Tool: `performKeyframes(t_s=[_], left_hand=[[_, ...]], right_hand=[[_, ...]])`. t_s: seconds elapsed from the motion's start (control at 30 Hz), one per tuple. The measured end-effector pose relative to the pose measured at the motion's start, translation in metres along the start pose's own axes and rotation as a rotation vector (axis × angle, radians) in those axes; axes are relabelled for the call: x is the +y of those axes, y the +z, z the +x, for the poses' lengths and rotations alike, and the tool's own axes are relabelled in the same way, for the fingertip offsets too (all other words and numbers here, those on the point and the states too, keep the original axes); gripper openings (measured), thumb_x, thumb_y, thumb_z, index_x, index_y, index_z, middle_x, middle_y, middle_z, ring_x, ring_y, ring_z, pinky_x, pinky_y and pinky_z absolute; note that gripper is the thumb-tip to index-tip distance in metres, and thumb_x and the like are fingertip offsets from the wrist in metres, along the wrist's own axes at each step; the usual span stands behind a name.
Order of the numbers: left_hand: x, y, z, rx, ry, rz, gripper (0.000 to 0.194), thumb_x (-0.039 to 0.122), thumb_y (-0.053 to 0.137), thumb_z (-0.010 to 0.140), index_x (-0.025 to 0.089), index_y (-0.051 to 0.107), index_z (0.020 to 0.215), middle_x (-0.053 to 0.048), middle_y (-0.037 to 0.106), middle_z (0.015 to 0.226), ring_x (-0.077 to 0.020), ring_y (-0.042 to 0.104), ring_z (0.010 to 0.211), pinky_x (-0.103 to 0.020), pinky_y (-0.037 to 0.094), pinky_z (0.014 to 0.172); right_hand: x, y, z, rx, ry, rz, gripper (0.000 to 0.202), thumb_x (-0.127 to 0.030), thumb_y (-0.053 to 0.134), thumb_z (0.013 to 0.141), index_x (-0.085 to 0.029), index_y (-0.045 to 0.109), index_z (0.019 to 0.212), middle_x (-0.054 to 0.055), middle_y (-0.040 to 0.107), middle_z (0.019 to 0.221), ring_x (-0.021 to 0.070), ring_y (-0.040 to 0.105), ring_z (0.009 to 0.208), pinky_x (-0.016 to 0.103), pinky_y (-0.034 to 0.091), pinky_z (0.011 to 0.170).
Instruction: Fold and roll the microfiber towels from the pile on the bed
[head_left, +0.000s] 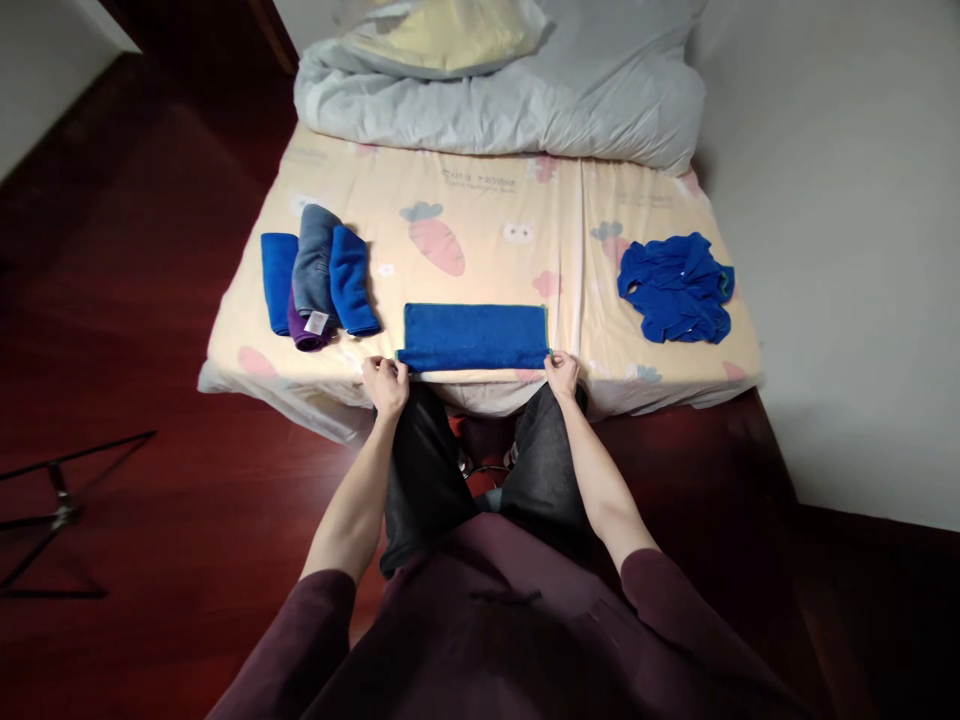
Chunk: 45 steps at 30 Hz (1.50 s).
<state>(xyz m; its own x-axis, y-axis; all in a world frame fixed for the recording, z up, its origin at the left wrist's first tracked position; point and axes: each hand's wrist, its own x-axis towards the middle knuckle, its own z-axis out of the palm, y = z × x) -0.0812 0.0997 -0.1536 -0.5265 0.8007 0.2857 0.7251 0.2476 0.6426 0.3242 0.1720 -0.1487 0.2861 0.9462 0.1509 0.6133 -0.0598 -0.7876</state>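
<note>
A blue towel [475, 335] lies flat in a wide strip along the near edge of the bed, its front edge folded over. At its near left corner my left hand [387, 384] pinches the cloth between thumb and fingers. My right hand [562, 374] grips the near right corner the same way. To the left sit several rolled towels: a blue one [279, 280], a grey one [315, 262] and another blue one [350, 280], with a purple one [309, 335] partly hidden beneath. Off to the right is a crumpled heap of blue cloth [676, 288].
The bed [480, 240] has a yellow sheet with carrot prints. A bunched grey-white quilt [495, 105] and a yellow pillow [450, 35] lie at its far end. A wall [847, 250] rises on the right. Black stand legs [64, 515] rest on the red floor at left.
</note>
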Motion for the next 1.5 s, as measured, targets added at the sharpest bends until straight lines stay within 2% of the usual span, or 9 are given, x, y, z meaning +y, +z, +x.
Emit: performKeyframes(t_s=[0.17,0.27,0.4,0.57,0.8,0.97,1.2,1.3,1.5], left_hand=[[0.001,-0.002,0.000,-0.043,-0.025,0.008,0.022,0.039,0.056,0.096,0.020,0.065,0.089,-0.019,0.060,0.118,-0.0388,0.058,0.125,-0.059,0.045,0.117],[0.000,-0.004,0.000,-0.074,-0.024,0.003,0.023,0.039,0.058,0.095,0.019,0.067,0.102,-0.021,0.061,0.122,-0.0407,0.058,0.128,-0.061,0.045,0.116],[0.001,-0.008,-0.001,-0.092,0.133,-0.051,0.030,0.033,0.055,0.097,0.023,0.068,0.122,-0.017,0.065,0.137,-0.0344,0.058,0.136,-0.054,0.044,0.120],[0.010,-0.009,-0.001,-0.268,0.337,-0.135,0.039,0.033,0.051,0.101,0.021,0.070,0.132,-0.014,0.067,0.146,-0.0309,0.055,0.145,-0.055,0.040,0.126],[0.011,-0.007,0.000,-0.357,0.314,-0.124,0.054,0.043,0.063,0.093,0.020,0.066,0.142,-0.015,0.062,0.155,-0.0344,0.049,0.152,-0.058,0.036,0.128],[0.011,-0.006,0.000,-0.380,0.292,-0.100,0.063,0.032,0.066,0.085,0.021,0.062,0.147,-0.014,0.058,0.159,-0.0368,0.047,0.153,-0.061,0.033,0.129],[0.005,0.000,0.004,-0.338,0.275,-0.155,0.064,0.011,0.057,0.080,0.018,0.066,0.143,-0.013,0.062,0.154,-0.0322,0.051,0.150,-0.054,0.038,0.130],[0.001,0.000,0.006,-0.318,0.285,-0.178,0.063,0.006,0.051,0.078,0.017,0.069,0.137,-0.014,0.064,0.151,-0.0301,0.055,0.147,-0.053,0.039,0.129],[0.001,-0.004,0.005,-0.293,0.280,-0.202,0.057,0.006,0.046,0.081,0.019,0.071,0.130,-0.013,0.068,0.144,-0.0280,0.059,0.142,-0.051,0.042,0.128]], right_hand=[[-0.001,0.001,-0.001,-0.009,0.008,-0.019,0.015,-0.033,0.065,0.088,-0.021,0.075,0.089,0.006,0.076,0.078,0.0239,0.073,0.076,0.035,0.059,0.082],[-0.003,-0.002,-0.002,0.039,-0.060,-0.034,0.018,-0.031,0.064,0.089,-0.020,0.075,0.100,0.009,0.076,0.094,0.0239,0.071,0.087,0.036,0.060,0.087],[-0.010,-0.008,-0.006,0.039,-0.253,-0.044,0.024,-0.021,0.057,0.094,-0.022,0.078,0.106,0.013,0.075,0.117,0.0261,0.068,0.114,0.041,0.055,0.107],[-0.016,-0.012,-0.012,-0.109,-0.375,-0.058,0.029,-0.019,0.055,0.098,-0.022,0.081,0.111,0.010,0.078,0.124,0.0271,0.064,0.123,0.046,0.049,0.118],[-0.017,-0.014,-0.010,-0.195,-0.351,-0.051,0.029,-0.035,0.074,0.094,-0.021,0.080,0.118,0.012,0.075,0.135,0.0289,0.063,0.129,0.048,0.046,0.120],[-0.013,-0.016,-0.007,-0.234,-0.358,-0.057,0.040,-0.030,0.082,0.084,-0.023,0.078,0.123,0.009,0.073,0.140,0.0303,0.061,0.132,0.049,0.045,0.120],[-0.009,-0.014,-0.004,-0.207,-0.324,-0.033,0.052,-0.002,0.058,0.077,-0.021,0.079,0.120,0.007,0.075,0.135,0.0258,0.063,0.129,0.043,0.049,0.119],[-0.009,-0.012,-0.003,-0.186,-0.283,-0.010,0.053,-0.001,0.052,0.077,-0.022,0.080,0.118,0.006,0.077,0.132,0.0241,0.064,0.128,0.042,0.050,0.118],[-0.006,-0.011,-0.002,-0.154,-0.271,0.055,0.046,-0.003,0.054,0.079,-0.021,0.081,0.112,0.007,0.079,0.128,0.0237,0.066,0.126,0.041,0.052,0.115]])
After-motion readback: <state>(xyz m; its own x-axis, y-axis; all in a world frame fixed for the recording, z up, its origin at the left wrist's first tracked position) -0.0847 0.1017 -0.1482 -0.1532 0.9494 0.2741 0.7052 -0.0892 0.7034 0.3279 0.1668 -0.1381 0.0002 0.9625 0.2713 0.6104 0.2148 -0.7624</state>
